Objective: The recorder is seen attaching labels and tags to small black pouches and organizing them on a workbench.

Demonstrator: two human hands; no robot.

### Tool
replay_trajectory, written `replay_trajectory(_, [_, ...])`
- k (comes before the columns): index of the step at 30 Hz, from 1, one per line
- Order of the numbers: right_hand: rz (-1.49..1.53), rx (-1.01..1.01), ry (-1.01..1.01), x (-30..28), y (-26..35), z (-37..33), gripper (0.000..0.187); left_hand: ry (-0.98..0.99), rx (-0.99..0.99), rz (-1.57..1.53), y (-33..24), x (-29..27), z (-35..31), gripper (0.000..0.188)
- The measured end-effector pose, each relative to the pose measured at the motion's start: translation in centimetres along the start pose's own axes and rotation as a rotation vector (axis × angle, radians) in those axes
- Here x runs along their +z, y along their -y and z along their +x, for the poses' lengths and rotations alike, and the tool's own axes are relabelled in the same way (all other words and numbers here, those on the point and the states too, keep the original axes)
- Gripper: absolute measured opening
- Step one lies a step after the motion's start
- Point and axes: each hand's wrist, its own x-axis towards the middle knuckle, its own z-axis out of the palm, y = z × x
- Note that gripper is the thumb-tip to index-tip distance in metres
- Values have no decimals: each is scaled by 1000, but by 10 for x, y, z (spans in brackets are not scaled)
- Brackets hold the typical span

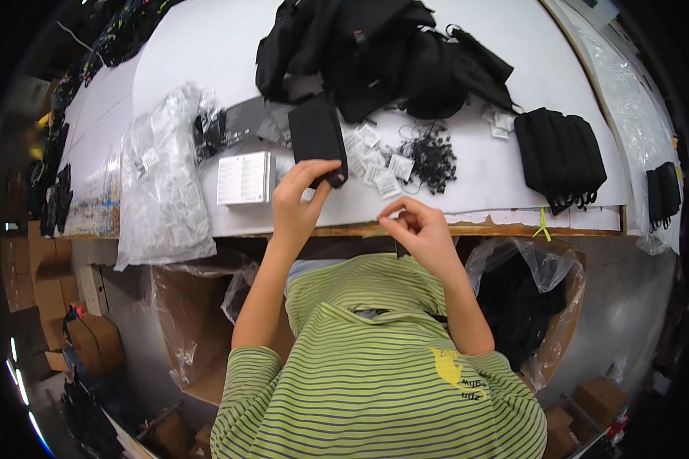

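Note:
My left hand point(295, 203) grips the near end of a flat black fabric pouch point(314, 134) between thumb and fingers, close to the table's front edge. The pouch lies lengthwise away from me. Lower and to the right, my right hand point(427, 233) is apart from the pouch, with thumb and fingertips pinched together; whatever is in them is too small to make out. Beyond that hand lie loose white paper tags point(386, 183) and a pile of small black cord loops point(436, 161). A white stack of printed cards or a box point(241, 180) sits left of my left hand.
Black bags point(375, 61) are heaped at the back. Folded black pouches point(559, 157) are stacked at the right, and a clear plastic bag point(164, 183) overhangs the left front edge. Plastic-lined cartons point(184, 321) stand below the table. A yellow-green tie point(543, 226) hangs at the edge.

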Motion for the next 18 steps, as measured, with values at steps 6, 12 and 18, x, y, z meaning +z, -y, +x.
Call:
replay_trajectory(6, [-302,-134,35,28,9,28,11,-120,-359,45,-1,-8,-65,18])
replay_trajectory(12, [-427,-197,79,51,7,22,12,-106,-557,-165,-17,-11,-71,13])
replay_trajectory(18, [-408,-139,140,47,4,19,14,-128,-479,-205,-17,-10,-71,10])
